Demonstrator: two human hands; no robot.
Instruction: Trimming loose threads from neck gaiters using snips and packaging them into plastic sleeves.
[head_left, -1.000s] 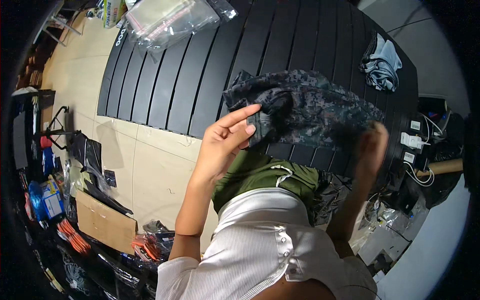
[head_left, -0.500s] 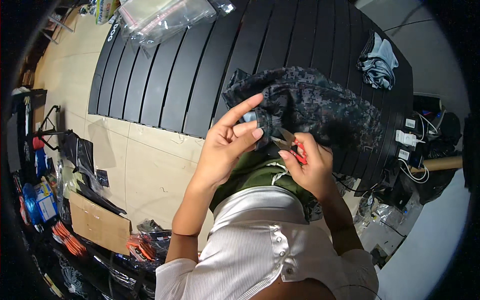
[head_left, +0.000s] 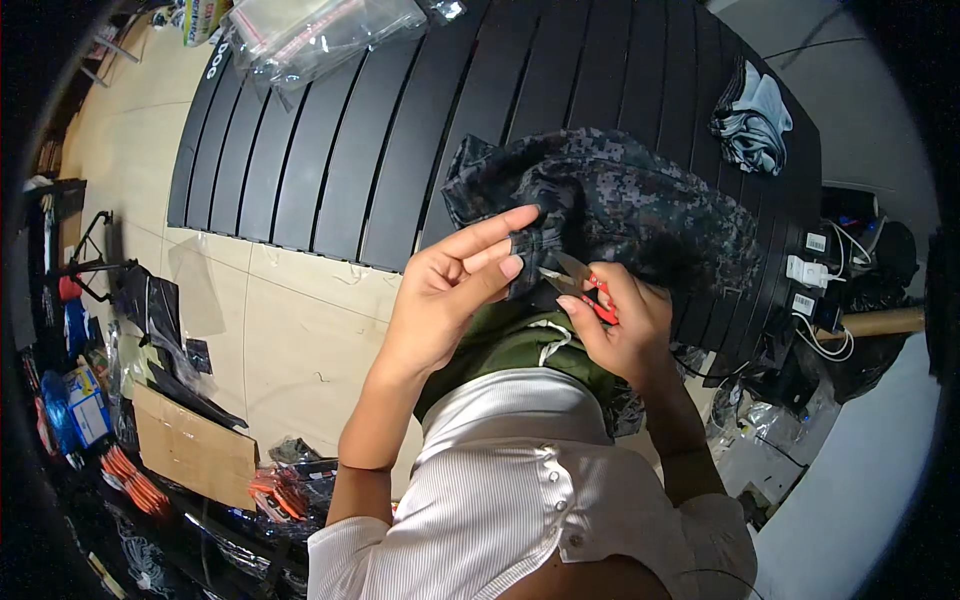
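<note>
A dark camouflage garment [head_left: 630,205] lies rumpled on the black slatted table [head_left: 330,170], its near edge hanging toward my lap. My left hand [head_left: 450,290] pinches that edge between thumb and fingers, with the index finger stretched along the cloth. In my right hand [head_left: 630,325] is a pair of red-handled thread snips [head_left: 590,290]. Their blades are parted and point at the pinched edge, close to my left fingertips. Whether the blades touch a thread cannot be made out.
Clear plastic bags [head_left: 320,35] lie at the table's far left. A folded grey-and-black cloth [head_left: 752,120] sits at the far right, and a power strip with white plugs [head_left: 808,270] at the right edge. A cardboard sheet [head_left: 195,445] is on the left.
My left index finger has lowered onto the cloth. The snips have stayed near the garment's edge, their blades still apart. The view has shifted slightly.
</note>
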